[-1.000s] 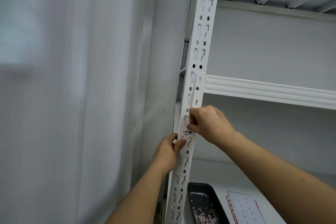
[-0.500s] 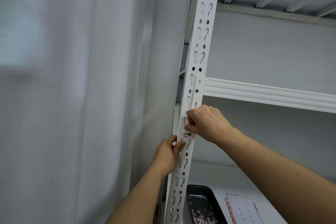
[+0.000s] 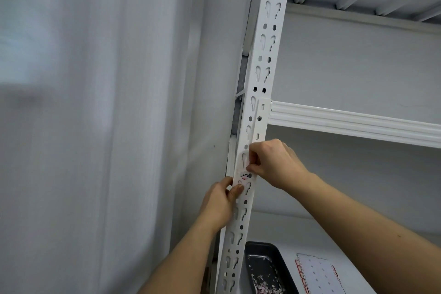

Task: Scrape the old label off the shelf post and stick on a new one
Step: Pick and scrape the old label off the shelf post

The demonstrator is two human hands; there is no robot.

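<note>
A white slotted shelf post [image 3: 261, 59] runs from top to bottom through the middle of the view. A white label patch [image 3: 245, 176] with red and black scraps of print is stuck on the post's front face. My right hand [image 3: 274, 164] is curled against the post just above those scraps, with thumb and forefinger pinched at the label's upper part; I see no tool in it. My left hand [image 3: 220, 200] grips the post's left edge just below the label, thumb lying on the front face.
A white shelf beam [image 3: 358, 122] runs right from the post above my hands. On the lower shelf lie a dark tray [image 3: 274, 253] holding paper scrapings and a white label sheet [image 3: 315, 274] with red edges. Pale curtain fabric [image 3: 95, 126] hangs on the left.
Both hands stay at the same spot on the post. My right hand's fingers have shifted slightly at the label; the view has drifted a little.
</note>
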